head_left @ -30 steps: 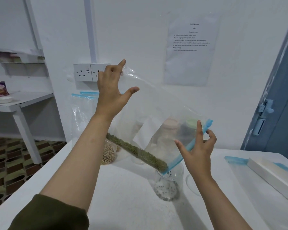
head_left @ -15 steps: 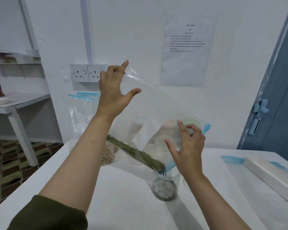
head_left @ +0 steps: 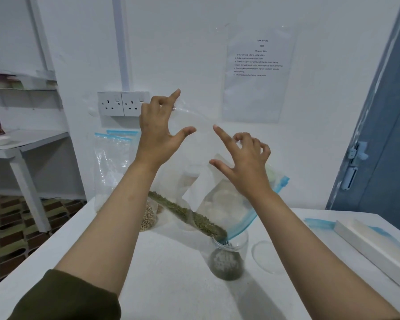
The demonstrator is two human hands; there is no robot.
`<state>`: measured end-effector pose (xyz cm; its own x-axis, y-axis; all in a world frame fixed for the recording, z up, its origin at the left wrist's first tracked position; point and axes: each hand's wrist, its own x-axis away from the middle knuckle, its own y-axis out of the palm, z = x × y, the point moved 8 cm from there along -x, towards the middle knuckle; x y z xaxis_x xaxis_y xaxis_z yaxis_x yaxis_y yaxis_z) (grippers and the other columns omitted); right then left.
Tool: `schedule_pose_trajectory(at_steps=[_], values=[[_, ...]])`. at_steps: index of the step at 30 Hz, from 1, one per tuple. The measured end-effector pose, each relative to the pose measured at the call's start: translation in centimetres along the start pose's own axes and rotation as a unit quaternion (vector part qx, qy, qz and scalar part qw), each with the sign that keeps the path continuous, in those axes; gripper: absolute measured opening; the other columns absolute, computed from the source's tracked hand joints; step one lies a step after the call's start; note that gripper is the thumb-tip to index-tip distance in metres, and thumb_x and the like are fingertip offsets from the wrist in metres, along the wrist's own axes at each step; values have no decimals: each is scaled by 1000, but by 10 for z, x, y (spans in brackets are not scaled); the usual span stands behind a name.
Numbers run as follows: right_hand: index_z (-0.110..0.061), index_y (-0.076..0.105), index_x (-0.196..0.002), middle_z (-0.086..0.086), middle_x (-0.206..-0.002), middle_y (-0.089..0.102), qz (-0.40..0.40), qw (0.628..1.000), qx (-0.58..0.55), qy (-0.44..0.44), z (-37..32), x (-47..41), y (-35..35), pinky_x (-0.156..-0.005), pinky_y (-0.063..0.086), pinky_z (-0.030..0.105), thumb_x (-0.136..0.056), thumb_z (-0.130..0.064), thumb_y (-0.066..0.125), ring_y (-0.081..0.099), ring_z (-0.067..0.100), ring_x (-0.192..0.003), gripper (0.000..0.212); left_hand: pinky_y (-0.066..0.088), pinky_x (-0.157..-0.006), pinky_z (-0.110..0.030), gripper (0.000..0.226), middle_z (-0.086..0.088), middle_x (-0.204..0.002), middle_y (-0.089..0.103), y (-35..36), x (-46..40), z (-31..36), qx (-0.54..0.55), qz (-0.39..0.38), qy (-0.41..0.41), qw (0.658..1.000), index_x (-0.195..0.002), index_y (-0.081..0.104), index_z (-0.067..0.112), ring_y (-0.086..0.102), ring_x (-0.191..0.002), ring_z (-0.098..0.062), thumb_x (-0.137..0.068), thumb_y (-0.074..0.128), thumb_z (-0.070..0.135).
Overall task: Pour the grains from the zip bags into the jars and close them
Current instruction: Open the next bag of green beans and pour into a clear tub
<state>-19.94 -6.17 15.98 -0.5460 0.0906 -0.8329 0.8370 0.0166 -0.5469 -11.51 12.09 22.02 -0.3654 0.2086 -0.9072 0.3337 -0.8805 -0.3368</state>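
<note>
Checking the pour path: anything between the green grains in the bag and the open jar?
Nothing visible. The zip bag is tilted, its blue zip corner at the open jar mouth, and the green grains lie along its lower edge down to that corner. The lid lies beside the jar.

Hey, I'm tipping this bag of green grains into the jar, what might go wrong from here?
The zip bag feeds the open jar through one low corner only, so grains could spill onto the white table if it drifts off the rim. The left hand pinches just the top edge; a slip would drop the bag. The bag leaning on the light jar might tip it.
</note>
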Motion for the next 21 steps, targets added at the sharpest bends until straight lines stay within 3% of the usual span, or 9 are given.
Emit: schedule_pose_trajectory(at_steps=[3, 11, 21], values=[[-48, 22, -153, 2, -111, 43, -9, 999, -31, -15, 0, -4, 0, -95, 33, 43, -92, -54, 59, 41, 15, -97, 71, 37, -105, -45, 79, -7, -120, 47, -2, -1, 1, -4, -2, 0, 1000, -149, 39, 21, 40, -114, -23, -82, 64, 56], [-43, 22, -154, 2, -100, 40, 18, 998, -47, -34, -3, -2, -6, -76, 44, 39, -90, -48, 63, 40, 17, -87, 75, 40, -100, -49, 77, -7, -118, 48, -4, -5, 7, 3, -3, 2, 1000, -148, 40, 21, 37, -111, -19, -83, 67, 53], [-46, 19, -153, 0, -90, 34, 51, 997, -49, -41, -7, 2, -12, -70, 44, 37, -89, -44, 65, 29, 12, -78, 79, 39, -101, -45, 76, -7, -120, 47, -9, -2, 11, -18, 9, 16, 1000, -148, 39, 25, 38, -111, -22, -84, 64, 57]])
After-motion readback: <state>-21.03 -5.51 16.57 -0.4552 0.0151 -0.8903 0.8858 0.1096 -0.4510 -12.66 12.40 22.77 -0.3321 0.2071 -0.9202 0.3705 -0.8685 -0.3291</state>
